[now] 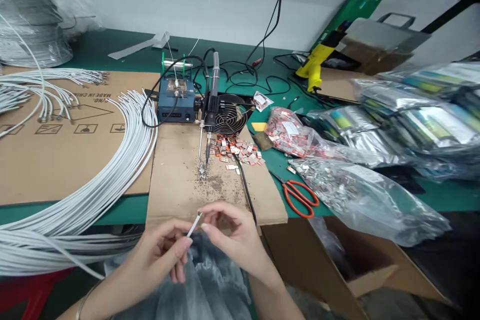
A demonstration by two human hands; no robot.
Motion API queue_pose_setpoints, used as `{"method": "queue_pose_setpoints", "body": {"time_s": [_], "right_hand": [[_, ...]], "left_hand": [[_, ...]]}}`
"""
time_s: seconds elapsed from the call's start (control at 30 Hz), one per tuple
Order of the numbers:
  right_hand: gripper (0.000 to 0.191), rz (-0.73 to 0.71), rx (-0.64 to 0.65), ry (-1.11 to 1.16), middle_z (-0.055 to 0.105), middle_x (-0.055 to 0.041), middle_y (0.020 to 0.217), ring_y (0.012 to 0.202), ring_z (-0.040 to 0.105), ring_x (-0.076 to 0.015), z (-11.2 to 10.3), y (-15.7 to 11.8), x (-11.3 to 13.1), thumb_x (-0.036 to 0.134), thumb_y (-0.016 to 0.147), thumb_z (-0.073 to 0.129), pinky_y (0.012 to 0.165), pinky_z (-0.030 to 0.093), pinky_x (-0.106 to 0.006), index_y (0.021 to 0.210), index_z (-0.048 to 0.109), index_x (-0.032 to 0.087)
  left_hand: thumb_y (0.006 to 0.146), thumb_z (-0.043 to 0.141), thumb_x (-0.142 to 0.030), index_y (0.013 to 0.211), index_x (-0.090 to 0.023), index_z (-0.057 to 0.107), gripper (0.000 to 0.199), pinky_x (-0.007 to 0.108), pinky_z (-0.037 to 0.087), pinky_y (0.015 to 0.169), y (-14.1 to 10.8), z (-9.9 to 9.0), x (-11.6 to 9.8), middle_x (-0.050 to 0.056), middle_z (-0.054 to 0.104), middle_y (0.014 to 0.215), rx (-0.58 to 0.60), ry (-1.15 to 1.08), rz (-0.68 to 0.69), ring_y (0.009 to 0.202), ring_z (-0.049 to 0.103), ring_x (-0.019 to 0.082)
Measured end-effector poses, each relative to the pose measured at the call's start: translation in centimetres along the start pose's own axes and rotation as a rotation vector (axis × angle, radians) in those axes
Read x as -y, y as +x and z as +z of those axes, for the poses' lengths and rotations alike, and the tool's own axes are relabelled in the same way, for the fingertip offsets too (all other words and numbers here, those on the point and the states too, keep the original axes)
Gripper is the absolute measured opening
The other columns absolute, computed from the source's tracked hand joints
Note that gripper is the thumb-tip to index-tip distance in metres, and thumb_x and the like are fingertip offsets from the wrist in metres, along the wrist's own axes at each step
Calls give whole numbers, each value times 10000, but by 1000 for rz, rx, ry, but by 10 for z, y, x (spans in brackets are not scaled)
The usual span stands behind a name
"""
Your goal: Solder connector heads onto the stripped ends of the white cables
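My left hand (165, 250) is closed on the end of a white cable (193, 226), pinching it between thumb and fingers just above my lap. Short dark wire ends stick out at the cable's tip. My right hand (234, 237) is at that tip with its fingers bent. Its thumb and forefinger are apart, and the forefinger is very close to the wires; whether it touches them I cannot tell. Beyond my hands, a soldering iron (212, 115) points down in its stand over a small heap of solder bits (203, 174) on a cardboard sheet (168, 180).
Bundled white cables (123, 160) curve along the left. A blue soldering station (176, 107), a black fan (228, 119) and loose USB connectors (240, 150) stand ahead. Orange-handled scissors (300, 197), a bag of metal parts (345, 187) and a yellow glue gun (314, 67) are on the right.
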State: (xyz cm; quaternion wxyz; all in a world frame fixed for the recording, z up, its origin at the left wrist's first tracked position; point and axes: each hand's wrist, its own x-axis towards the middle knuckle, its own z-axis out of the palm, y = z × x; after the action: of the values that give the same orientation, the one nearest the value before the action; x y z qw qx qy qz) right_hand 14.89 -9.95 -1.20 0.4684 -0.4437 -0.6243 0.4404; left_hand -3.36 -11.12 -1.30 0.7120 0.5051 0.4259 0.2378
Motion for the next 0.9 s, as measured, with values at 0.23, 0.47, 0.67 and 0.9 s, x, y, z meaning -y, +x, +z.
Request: {"method": "queue_pose_setpoints", "body": {"time_s": [0.23, 0.47, 0.67, 0.9], "right_hand": [[134, 40, -21, 119, 621, -13, 565, 502, 532, -114, -2, -7, -5, 242, 743, 664, 475, 414, -222, 641, 630, 162], [122, -223, -65, 72, 563, 4, 555, 518, 502, -119, -5, -11, -9, 154, 782, 588, 510, 397, -252, 664, 591, 184], [81, -207, -381, -12, 524, 15, 592, 555, 487, -125, -54, -3, -9, 164, 828, 577, 512, 381, -252, 761, 598, 204], [86, -319, -99, -544, 610, 0, 660, 634, 538, -145, -71, 3, -4, 156, 758, 688, 600, 417, -289, 796, 623, 197]], "left_hand": [[870, 498, -446, 1052, -164, 566, 342, 166, 435, 419, -4, 4, 1, -26, 547, 596, 120, -92, -73, 443, 583, 97], [849, 516, -487, 960, -172, 550, 336, 139, 400, 386, -2, 10, 6, -43, 533, 544, 166, -166, -100, 402, 556, 80], [846, 497, -518, 931, -183, 518, 347, 106, 328, 350, -3, 7, 13, -79, 471, 481, 169, -233, -98, 339, 485, 47], [822, 517, -540, 962, -188, 515, 379, 112, 320, 312, 4, 6, 3, -81, 475, 498, 146, -260, -134, 313, 465, 52]]}}
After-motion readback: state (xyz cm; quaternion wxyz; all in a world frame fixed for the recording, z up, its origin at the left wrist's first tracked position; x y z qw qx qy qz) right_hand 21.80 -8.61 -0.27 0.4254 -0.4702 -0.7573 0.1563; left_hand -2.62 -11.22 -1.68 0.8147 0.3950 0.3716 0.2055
